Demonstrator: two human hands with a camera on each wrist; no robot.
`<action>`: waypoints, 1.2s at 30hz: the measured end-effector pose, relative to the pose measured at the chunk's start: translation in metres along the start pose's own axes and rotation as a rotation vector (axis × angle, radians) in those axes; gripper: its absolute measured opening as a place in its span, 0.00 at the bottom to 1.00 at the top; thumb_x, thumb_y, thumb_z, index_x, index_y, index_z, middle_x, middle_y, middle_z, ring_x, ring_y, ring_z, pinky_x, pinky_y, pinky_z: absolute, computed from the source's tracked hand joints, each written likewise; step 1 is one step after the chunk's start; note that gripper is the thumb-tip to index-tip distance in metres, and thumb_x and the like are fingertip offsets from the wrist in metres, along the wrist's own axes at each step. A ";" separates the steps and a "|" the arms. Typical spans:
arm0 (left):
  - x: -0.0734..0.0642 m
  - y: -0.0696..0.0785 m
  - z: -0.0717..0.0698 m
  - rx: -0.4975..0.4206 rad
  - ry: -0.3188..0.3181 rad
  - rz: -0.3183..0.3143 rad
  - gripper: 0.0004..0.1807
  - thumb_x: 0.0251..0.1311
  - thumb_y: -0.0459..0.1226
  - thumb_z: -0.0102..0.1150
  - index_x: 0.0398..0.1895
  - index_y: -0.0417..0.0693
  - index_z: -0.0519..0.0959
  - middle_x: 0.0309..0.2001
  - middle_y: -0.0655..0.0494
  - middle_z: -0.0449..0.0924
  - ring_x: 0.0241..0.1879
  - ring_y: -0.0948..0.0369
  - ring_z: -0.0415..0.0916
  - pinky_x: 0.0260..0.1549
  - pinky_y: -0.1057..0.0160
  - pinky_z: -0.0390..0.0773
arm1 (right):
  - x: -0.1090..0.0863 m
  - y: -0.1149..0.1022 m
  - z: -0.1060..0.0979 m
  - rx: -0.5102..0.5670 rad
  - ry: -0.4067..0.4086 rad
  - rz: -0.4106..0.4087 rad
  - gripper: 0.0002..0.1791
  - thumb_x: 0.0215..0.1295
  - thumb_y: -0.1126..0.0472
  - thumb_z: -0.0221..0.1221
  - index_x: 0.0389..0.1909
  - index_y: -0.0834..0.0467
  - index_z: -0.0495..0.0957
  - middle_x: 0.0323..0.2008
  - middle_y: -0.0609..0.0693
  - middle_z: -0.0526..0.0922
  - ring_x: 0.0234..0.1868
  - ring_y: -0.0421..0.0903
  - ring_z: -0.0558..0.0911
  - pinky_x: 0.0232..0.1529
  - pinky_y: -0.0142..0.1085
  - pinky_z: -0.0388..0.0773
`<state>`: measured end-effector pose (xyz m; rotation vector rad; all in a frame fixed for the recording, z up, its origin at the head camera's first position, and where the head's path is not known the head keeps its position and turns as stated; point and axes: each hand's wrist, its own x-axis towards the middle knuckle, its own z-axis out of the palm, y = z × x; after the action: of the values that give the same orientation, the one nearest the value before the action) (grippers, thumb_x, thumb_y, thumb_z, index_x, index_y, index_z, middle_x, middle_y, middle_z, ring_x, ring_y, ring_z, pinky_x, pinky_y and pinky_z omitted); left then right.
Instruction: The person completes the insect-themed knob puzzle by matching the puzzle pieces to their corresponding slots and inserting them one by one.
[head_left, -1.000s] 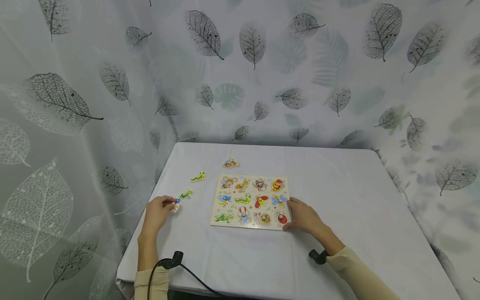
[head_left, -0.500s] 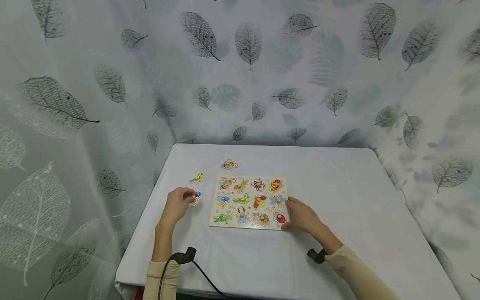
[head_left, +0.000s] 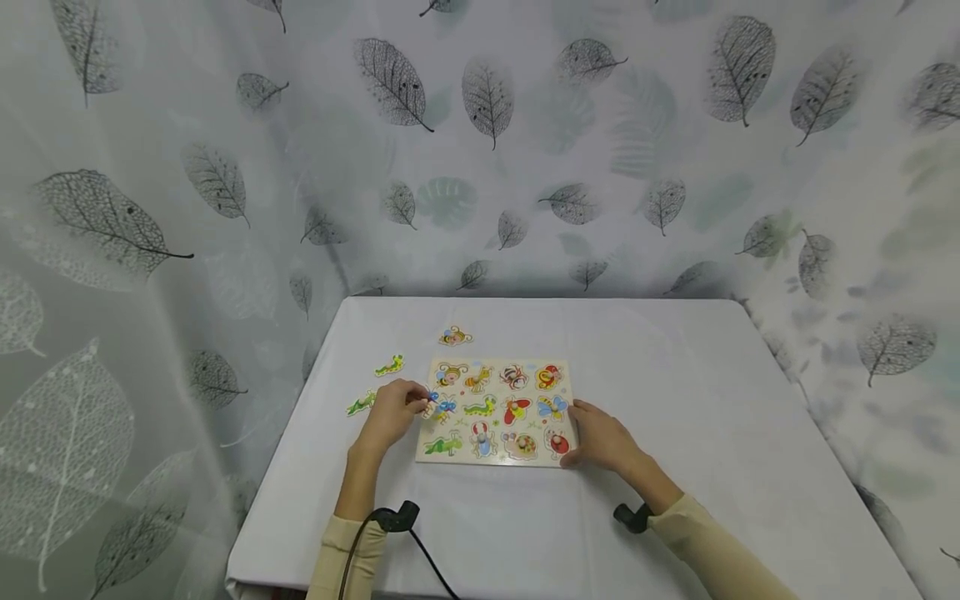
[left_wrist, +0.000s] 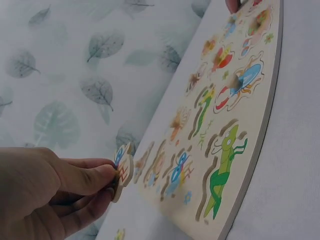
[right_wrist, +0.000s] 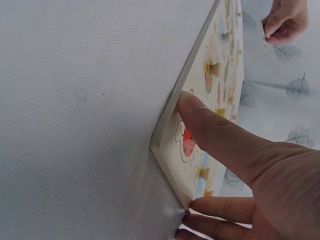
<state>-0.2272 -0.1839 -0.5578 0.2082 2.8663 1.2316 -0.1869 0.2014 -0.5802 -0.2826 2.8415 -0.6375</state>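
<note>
My left hand [head_left: 390, 414] pinches a wooden puzzle piece with a blue insect [left_wrist: 125, 167] between thumb and fingers. It holds the piece above the left edge of the wooden puzzle board [head_left: 459, 457], close to the recess with a matching blue insect picture [left_wrist: 178, 172]. In the left wrist view the piece is apart from the board, tilted on edge. My right hand [head_left: 606, 436] grips the board's near right corner, thumb [right_wrist: 215, 130] on its top and fingers along the right side. Knobbed pieces such as the beetle [head_left: 483, 439] and the ladybird [head_left: 557, 442] sit in the board.
Loose on the white tablecloth [head_left: 660, 358] left of the board lie a green caterpillar piece [head_left: 389, 365] and a green grasshopper piece [head_left: 362, 403], partly behind my left hand. A bee piece [head_left: 455, 336] lies beyond the board. A leaf-patterned curtain [head_left: 525, 183] hangs behind the table.
My left hand has carried the blue insect piece rightward from beside the grasshopper piece to the board's left edge. My right hand stays on the board.
</note>
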 end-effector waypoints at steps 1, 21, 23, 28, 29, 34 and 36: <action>0.001 0.001 0.003 0.007 -0.006 0.008 0.04 0.67 0.29 0.66 0.42 0.40 0.86 0.38 0.53 0.83 0.38 0.59 0.80 0.37 0.60 0.84 | 0.000 0.000 0.000 -0.001 0.001 0.000 0.56 0.40 0.51 0.85 0.70 0.69 0.71 0.74 0.66 0.68 0.74 0.66 0.68 0.70 0.62 0.70; 0.015 -0.002 0.034 0.123 -0.079 0.046 0.02 0.67 0.31 0.67 0.40 0.42 0.86 0.34 0.57 0.81 0.36 0.61 0.76 0.38 0.60 0.81 | -0.002 -0.001 0.000 -0.020 0.018 -0.021 0.55 0.40 0.52 0.85 0.69 0.69 0.72 0.73 0.66 0.69 0.73 0.66 0.69 0.70 0.60 0.71; 0.016 -0.001 0.034 0.129 -0.081 0.053 0.02 0.67 0.31 0.67 0.40 0.42 0.86 0.34 0.57 0.81 0.36 0.61 0.76 0.38 0.59 0.81 | -0.003 -0.001 0.001 -0.022 0.019 -0.020 0.55 0.40 0.52 0.85 0.69 0.69 0.72 0.73 0.66 0.69 0.73 0.66 0.69 0.70 0.60 0.71; 0.016 -0.003 0.037 0.138 -0.096 0.059 0.02 0.66 0.30 0.68 0.39 0.41 0.86 0.34 0.57 0.81 0.35 0.61 0.76 0.38 0.60 0.81 | -0.003 -0.001 0.001 -0.024 0.021 -0.017 0.55 0.40 0.51 0.85 0.69 0.69 0.72 0.73 0.66 0.69 0.73 0.66 0.69 0.70 0.60 0.71; 0.017 -0.003 0.037 0.138 -0.098 0.062 0.02 0.66 0.30 0.68 0.39 0.41 0.85 0.34 0.57 0.81 0.35 0.61 0.76 0.38 0.60 0.81 | -0.003 0.000 0.001 -0.025 0.021 -0.017 0.55 0.40 0.51 0.85 0.69 0.69 0.72 0.73 0.66 0.69 0.73 0.66 0.69 0.70 0.60 0.71; 0.017 -0.007 0.041 0.151 -0.084 0.070 0.02 0.66 0.30 0.68 0.39 0.41 0.86 0.36 0.55 0.82 0.37 0.59 0.78 0.40 0.57 0.83 | -0.002 0.000 0.001 -0.049 0.025 -0.026 0.56 0.39 0.50 0.86 0.69 0.69 0.73 0.73 0.66 0.70 0.73 0.65 0.70 0.69 0.60 0.72; 0.017 -0.009 0.043 0.157 -0.077 0.069 0.02 0.66 0.30 0.68 0.39 0.41 0.86 0.37 0.55 0.82 0.39 0.59 0.78 0.41 0.56 0.83 | -0.002 0.000 0.001 -0.060 0.025 -0.029 0.56 0.39 0.49 0.86 0.69 0.69 0.73 0.73 0.65 0.70 0.73 0.64 0.70 0.69 0.60 0.72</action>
<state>-0.2426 -0.1569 -0.5935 0.3512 2.9123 0.9844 -0.1849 0.2014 -0.5804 -0.3281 2.8894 -0.5653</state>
